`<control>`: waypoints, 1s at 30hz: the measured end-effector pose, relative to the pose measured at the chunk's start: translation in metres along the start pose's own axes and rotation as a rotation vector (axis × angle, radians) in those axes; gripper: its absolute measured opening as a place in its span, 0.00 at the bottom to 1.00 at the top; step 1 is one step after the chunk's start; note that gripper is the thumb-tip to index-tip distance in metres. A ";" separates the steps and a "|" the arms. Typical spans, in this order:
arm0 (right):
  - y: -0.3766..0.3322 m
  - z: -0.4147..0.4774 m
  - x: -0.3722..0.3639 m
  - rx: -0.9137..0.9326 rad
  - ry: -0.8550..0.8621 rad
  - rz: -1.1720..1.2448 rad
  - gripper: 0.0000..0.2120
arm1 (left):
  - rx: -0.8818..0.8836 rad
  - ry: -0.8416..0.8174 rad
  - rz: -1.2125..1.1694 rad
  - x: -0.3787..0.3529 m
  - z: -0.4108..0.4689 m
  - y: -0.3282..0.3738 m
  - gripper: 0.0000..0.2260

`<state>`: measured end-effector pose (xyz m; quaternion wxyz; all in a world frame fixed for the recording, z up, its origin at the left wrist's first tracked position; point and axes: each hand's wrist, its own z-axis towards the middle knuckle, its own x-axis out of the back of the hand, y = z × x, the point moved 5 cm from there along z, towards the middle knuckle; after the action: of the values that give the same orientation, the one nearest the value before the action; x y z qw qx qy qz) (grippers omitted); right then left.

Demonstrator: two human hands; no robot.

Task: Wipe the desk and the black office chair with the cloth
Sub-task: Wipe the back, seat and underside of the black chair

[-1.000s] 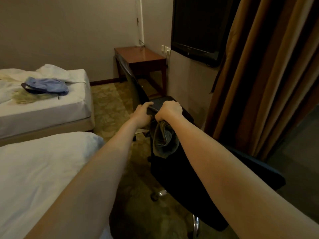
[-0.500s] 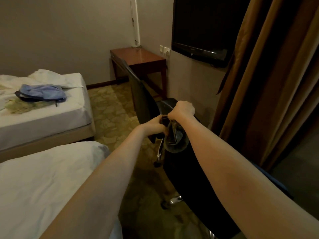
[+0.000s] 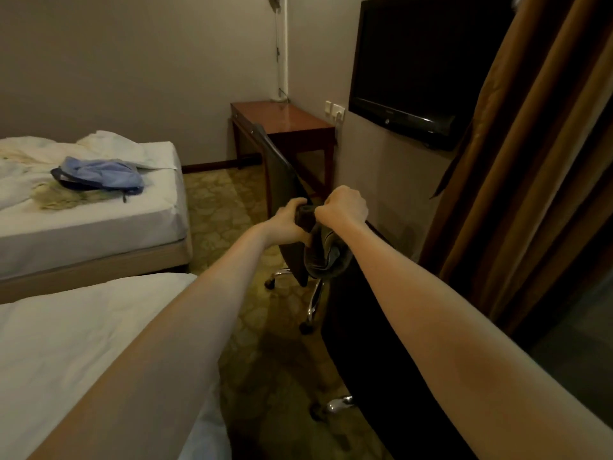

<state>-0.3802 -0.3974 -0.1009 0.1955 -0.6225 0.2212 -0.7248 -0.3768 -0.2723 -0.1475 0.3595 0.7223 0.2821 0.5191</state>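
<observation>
Dim, warm-toned room seen through a wide-angle lens.

The light is low and yellowish. A soft sheen lies on the desk [image 3: 292, 119] top at upper centre. The black office chair [image 3: 381, 343] at lower centre sinks into near-black shadow with little detail. The curtain [image 3: 530, 161] at the right edge leans and the forearms stretch wide at the bottom corners. The picture is soft and slightly grainy throughout.

Two bare forearms, entering from lower left and lower right of frame, converging near centre. No sleeves visible. Left hand [image 3: 288, 224] and right hand [image 3: 345, 207] bare: no gloves, rings, watch or wristbands seen.
</observation>
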 end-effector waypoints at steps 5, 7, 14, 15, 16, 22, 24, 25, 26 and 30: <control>-0.007 0.020 -0.015 -0.168 -0.076 0.316 0.10 | -0.009 0.116 -0.120 0.040 -0.018 -0.029 0.40; -0.015 0.025 -0.032 -0.215 -0.121 0.421 0.10 | -0.023 0.165 -0.114 0.053 -0.020 -0.042 0.32; -0.042 0.054 -0.095 -0.372 -0.190 0.687 0.08 | -0.099 0.310 -0.087 0.096 -0.004 -0.077 0.22; -0.049 0.062 -0.103 -0.382 -0.204 0.712 0.07 | -0.084 0.281 -0.130 0.102 0.003 -0.079 0.22; -0.055 0.071 -0.110 -0.388 -0.215 0.740 0.06 | -0.064 0.250 -0.171 0.107 0.010 -0.082 0.22; -0.097 0.132 -0.144 -0.257 -0.344 0.865 0.14 | -0.046 0.388 -0.128 0.160 0.063 -0.097 0.15; -0.104 0.159 -0.152 -0.192 -0.388 0.943 0.18 | -0.095 0.463 -0.027 0.184 0.088 -0.099 0.10; -0.108 0.179 -0.155 -0.182 -0.404 0.984 0.19 | -0.123 0.500 0.002 0.198 0.106 -0.098 0.11; -0.109 0.188 -0.158 -0.179 -0.422 1.016 0.19 | -0.141 0.533 0.023 0.205 0.116 -0.098 0.13; -0.124 0.244 -0.177 -0.179 -0.522 1.092 0.19 | -0.184 0.695 0.076 0.234 0.165 -0.094 0.19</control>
<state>-0.1138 -0.2148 -0.1443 0.5334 -0.5904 0.5130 -0.3221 -0.1525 -0.0724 -0.1297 0.2862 0.4773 0.3125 0.7698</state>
